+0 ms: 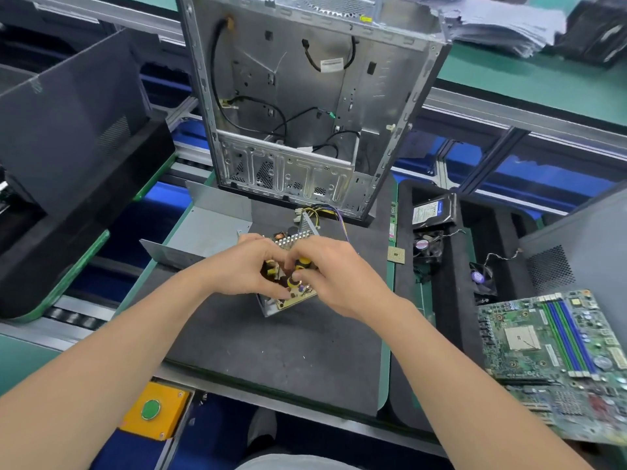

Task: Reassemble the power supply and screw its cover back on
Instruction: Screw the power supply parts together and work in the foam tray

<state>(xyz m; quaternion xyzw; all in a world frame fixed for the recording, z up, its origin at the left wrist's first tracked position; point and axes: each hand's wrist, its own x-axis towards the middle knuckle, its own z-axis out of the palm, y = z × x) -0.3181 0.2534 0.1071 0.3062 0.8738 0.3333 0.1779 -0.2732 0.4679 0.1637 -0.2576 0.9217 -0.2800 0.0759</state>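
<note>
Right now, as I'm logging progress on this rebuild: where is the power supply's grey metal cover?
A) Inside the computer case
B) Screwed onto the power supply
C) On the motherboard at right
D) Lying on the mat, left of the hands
D: the grey metal cover lies on the mat beyond the left hand, while the power supply sits open, board exposed, gripped by that hand and the right hand.

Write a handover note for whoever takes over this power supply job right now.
Left hand and right hand both grip the open power supply on the dark mat, fingers among its board parts.
The cover lies off, just behind it to the left.
Done: nothing closed yet.
Left: finish the inside, fit the cover, drive the screws.
</note>
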